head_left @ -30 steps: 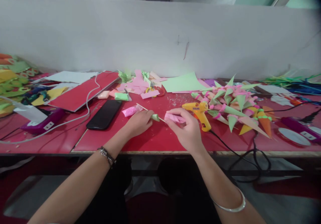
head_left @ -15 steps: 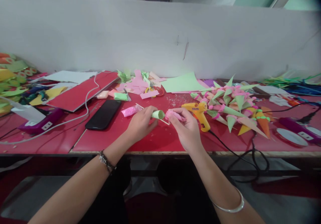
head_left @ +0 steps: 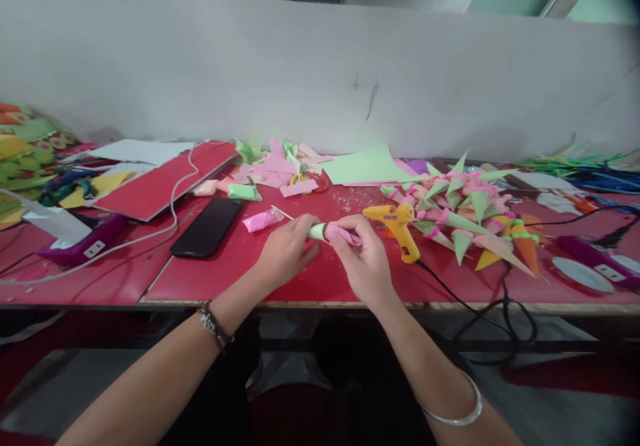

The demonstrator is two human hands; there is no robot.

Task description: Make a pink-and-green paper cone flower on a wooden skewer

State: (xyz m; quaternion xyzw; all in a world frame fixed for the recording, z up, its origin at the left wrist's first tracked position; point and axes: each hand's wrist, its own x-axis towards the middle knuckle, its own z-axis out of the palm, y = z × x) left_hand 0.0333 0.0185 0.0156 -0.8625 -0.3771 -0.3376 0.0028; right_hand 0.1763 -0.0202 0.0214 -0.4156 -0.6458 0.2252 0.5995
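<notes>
Over the red table (head_left: pixel 225 273), a green paper cone (head_left: pixel 317 231) is pinched in the left hand (head_left: pixel 287 249) grip, and a pink roll (head_left: pixel 340 234) is pinched in the right hand (head_left: pixel 363 259) grip. Both look light and easily squashed, so they should be held softly by the sides.

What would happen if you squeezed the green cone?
The cone looks like thin rolled paper, so it would probably crush. It seems light: the left hand pinches it while the right hand holds a pink roll against it. Set down, it might roll.
</notes>
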